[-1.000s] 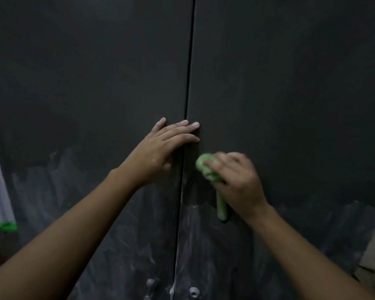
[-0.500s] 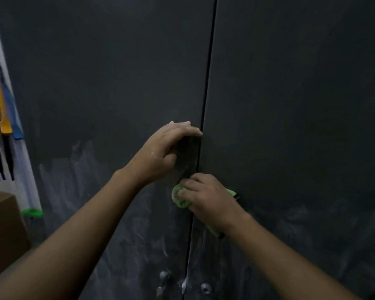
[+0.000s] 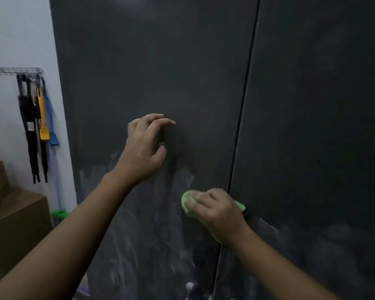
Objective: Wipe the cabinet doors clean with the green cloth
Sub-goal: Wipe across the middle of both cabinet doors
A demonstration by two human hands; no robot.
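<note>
Two dark grey cabinet doors fill the view, the left door (image 3: 139,61) and the right door (image 3: 323,105), split by a thin vertical gap. Whitish smears cover their lower parts. My right hand (image 3: 219,213) grips the bunched green cloth (image 3: 187,201) and presses it on the left door just beside the gap; most of the cloth is hidden under the hand. My left hand (image 3: 143,152) is higher up on the left door, fingers bent, fingertips touching the panel, holding nothing.
A white wall lies left of the cabinet, with a metal rack of hanging black, yellow and blue tools (image 3: 37,118). Brown cardboard boxes (image 3: 15,224) stand below it, and a green object (image 3: 60,214) sits by the cabinet's side. Small knobs (image 3: 189,285) show at the bottom.
My right hand carried the cloth down and left, from the right door across the gap onto the left door. My left hand left the gap's edge and shifted left. The view turned left.
</note>
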